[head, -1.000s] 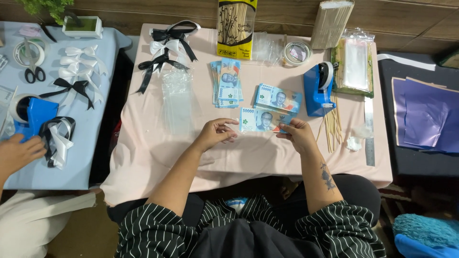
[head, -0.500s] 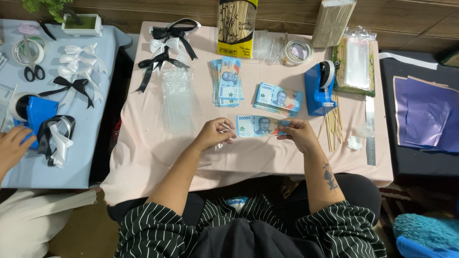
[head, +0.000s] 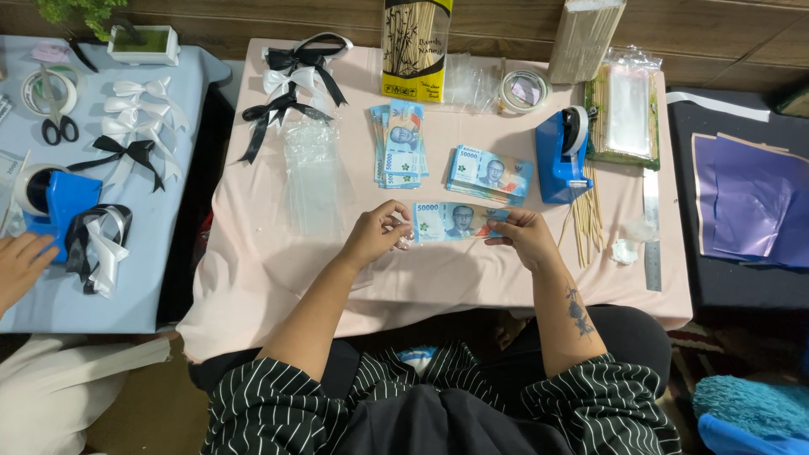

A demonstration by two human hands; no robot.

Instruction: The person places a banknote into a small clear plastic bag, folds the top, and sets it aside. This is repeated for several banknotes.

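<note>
A blue banknote (head: 458, 222) is stretched flat between my two hands, just above the pink tablecloth (head: 270, 278). My left hand (head: 377, 236) pinches its left end together with a bit of clear plastic. My right hand (head: 522, 237) pinches its right end. Two stacks of blue banknotes lie beyond: an upright one (head: 399, 145) and a flat one (head: 490, 173). A pile of clear plastic sleeves (head: 312, 173) rests to the left of my left hand.
A blue tape dispenser (head: 562, 155), loose bamboo sticks (head: 583, 221), a metal ruler (head: 652, 229), a tape roll (head: 523, 89) and black and white ribbon bows (head: 291, 77) lie on the table. Another person's hand (head: 20, 265) rests on the blue table at left, near a second blue tape dispenser (head: 52, 202).
My hands have shifted slightly toward me with the banknote held between them. The other person's hand at left has moved a little.
</note>
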